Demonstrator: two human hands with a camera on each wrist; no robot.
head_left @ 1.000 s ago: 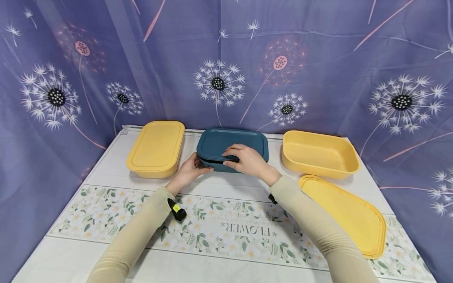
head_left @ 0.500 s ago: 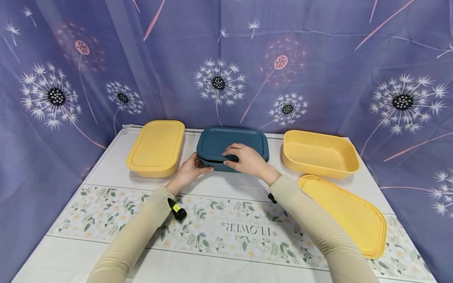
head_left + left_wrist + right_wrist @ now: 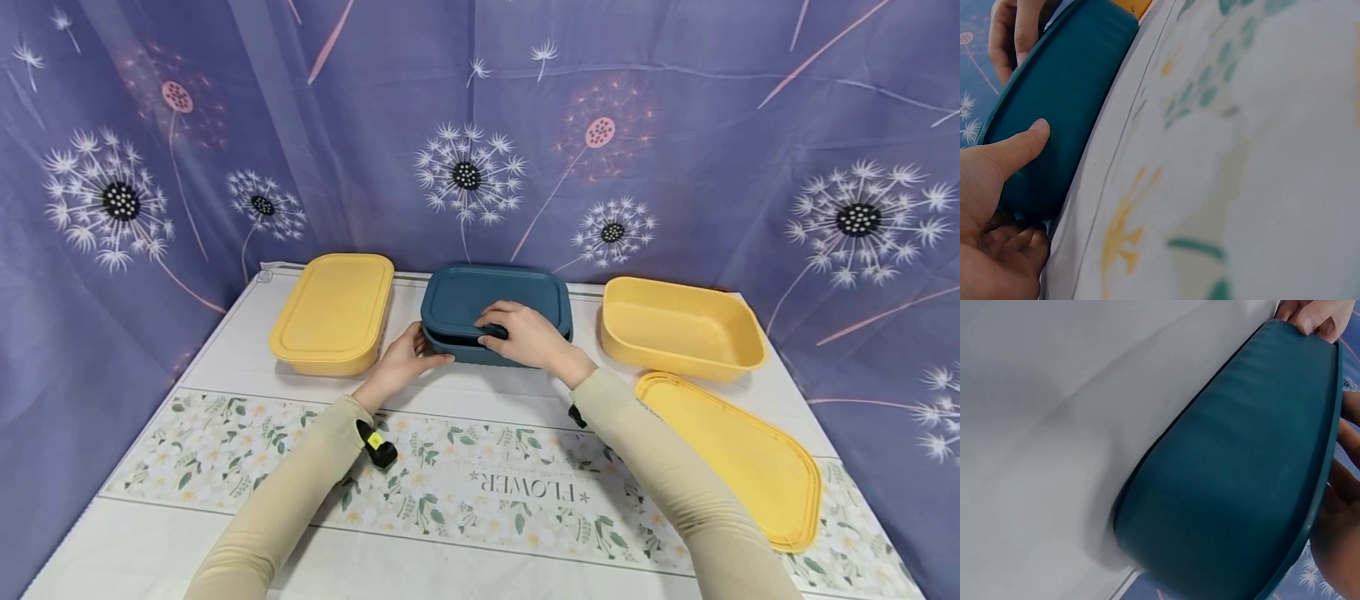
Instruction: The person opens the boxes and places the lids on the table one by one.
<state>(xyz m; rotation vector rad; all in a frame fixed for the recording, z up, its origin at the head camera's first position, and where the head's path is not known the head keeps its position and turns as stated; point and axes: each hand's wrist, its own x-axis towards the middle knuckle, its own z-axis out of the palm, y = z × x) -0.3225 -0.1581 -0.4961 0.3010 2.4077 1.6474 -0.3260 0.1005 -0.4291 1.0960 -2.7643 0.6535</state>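
Note:
A dark teal rectangular food container point(image 3: 480, 355) stands at the back middle of the table, with its matching lid point(image 3: 480, 287) on top. Along the front a dark gap shows between lid and rim. My left hand point(image 3: 405, 360) holds the container's left end, its thumb against the front wall in the left wrist view and the other fingers around the corner. With my right hand point(image 3: 528, 337) I pinch the lid's front edge, right of centre. The container wall point(image 3: 1229, 450) fills much of the right wrist view, and the right fingers there are partly hidden behind the rim.
To the left stands a yellow container with its lid on point(image 3: 333, 308). A yellow container without a lid point(image 3: 682, 325) is at the back right, and a loose yellow lid point(image 3: 738, 458) lies in front of it. A dandelion-print curtain point(image 3: 360, 150) hangs behind the table.
The lid's front edge has risen slightly under my right hand, and the dark gap above the container's rim is wider. My left hand keeps its place at the left end.

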